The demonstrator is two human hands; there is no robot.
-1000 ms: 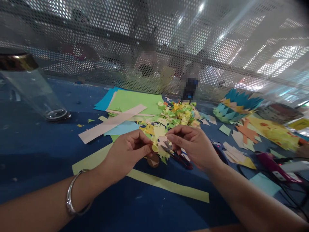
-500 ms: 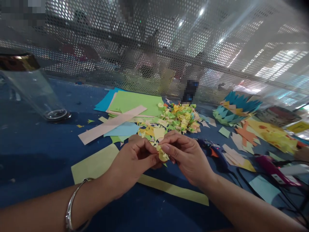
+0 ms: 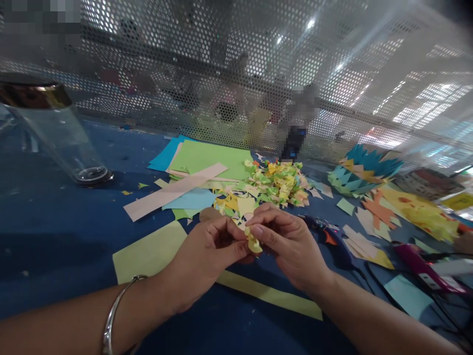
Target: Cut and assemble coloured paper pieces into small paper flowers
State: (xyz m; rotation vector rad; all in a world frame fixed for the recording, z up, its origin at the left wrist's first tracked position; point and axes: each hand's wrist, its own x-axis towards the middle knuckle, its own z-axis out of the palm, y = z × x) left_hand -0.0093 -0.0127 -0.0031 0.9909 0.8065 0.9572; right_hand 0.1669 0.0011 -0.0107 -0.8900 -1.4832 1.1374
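Between my two hands is a small yellow paper flower (image 3: 254, 241) with curled edges. My left hand (image 3: 212, 251) pinches it from the left, thumb and fingers together. From the right, the thumb and fingertips of my right hand (image 3: 283, 241) close on the same flower. Just beyond my fingers lies a heap of small folded paper flowers (image 3: 284, 180) in yellow, green and peach, with cut scraps (image 3: 227, 201) around it. Under my left wrist is a pale yellow sheet (image 3: 148, 251), and a narrow yellow strip (image 3: 273, 293) passes below both hands.
Green paper sheets (image 3: 210, 158) and a peach strip (image 3: 177, 192) lie behind. On the left stands a clear bottle (image 3: 61, 138). To the right are a glue gun (image 3: 334, 241) with a cable, a pointed paper bowl (image 3: 351, 177) and a magenta power strip (image 3: 424, 268). Perforated metal (image 3: 166, 88) closes the back.
The yellow flower has turned slightly between my fingers. The whole view has shifted a little, so things appear slightly further right. Both hands keep their pinch.
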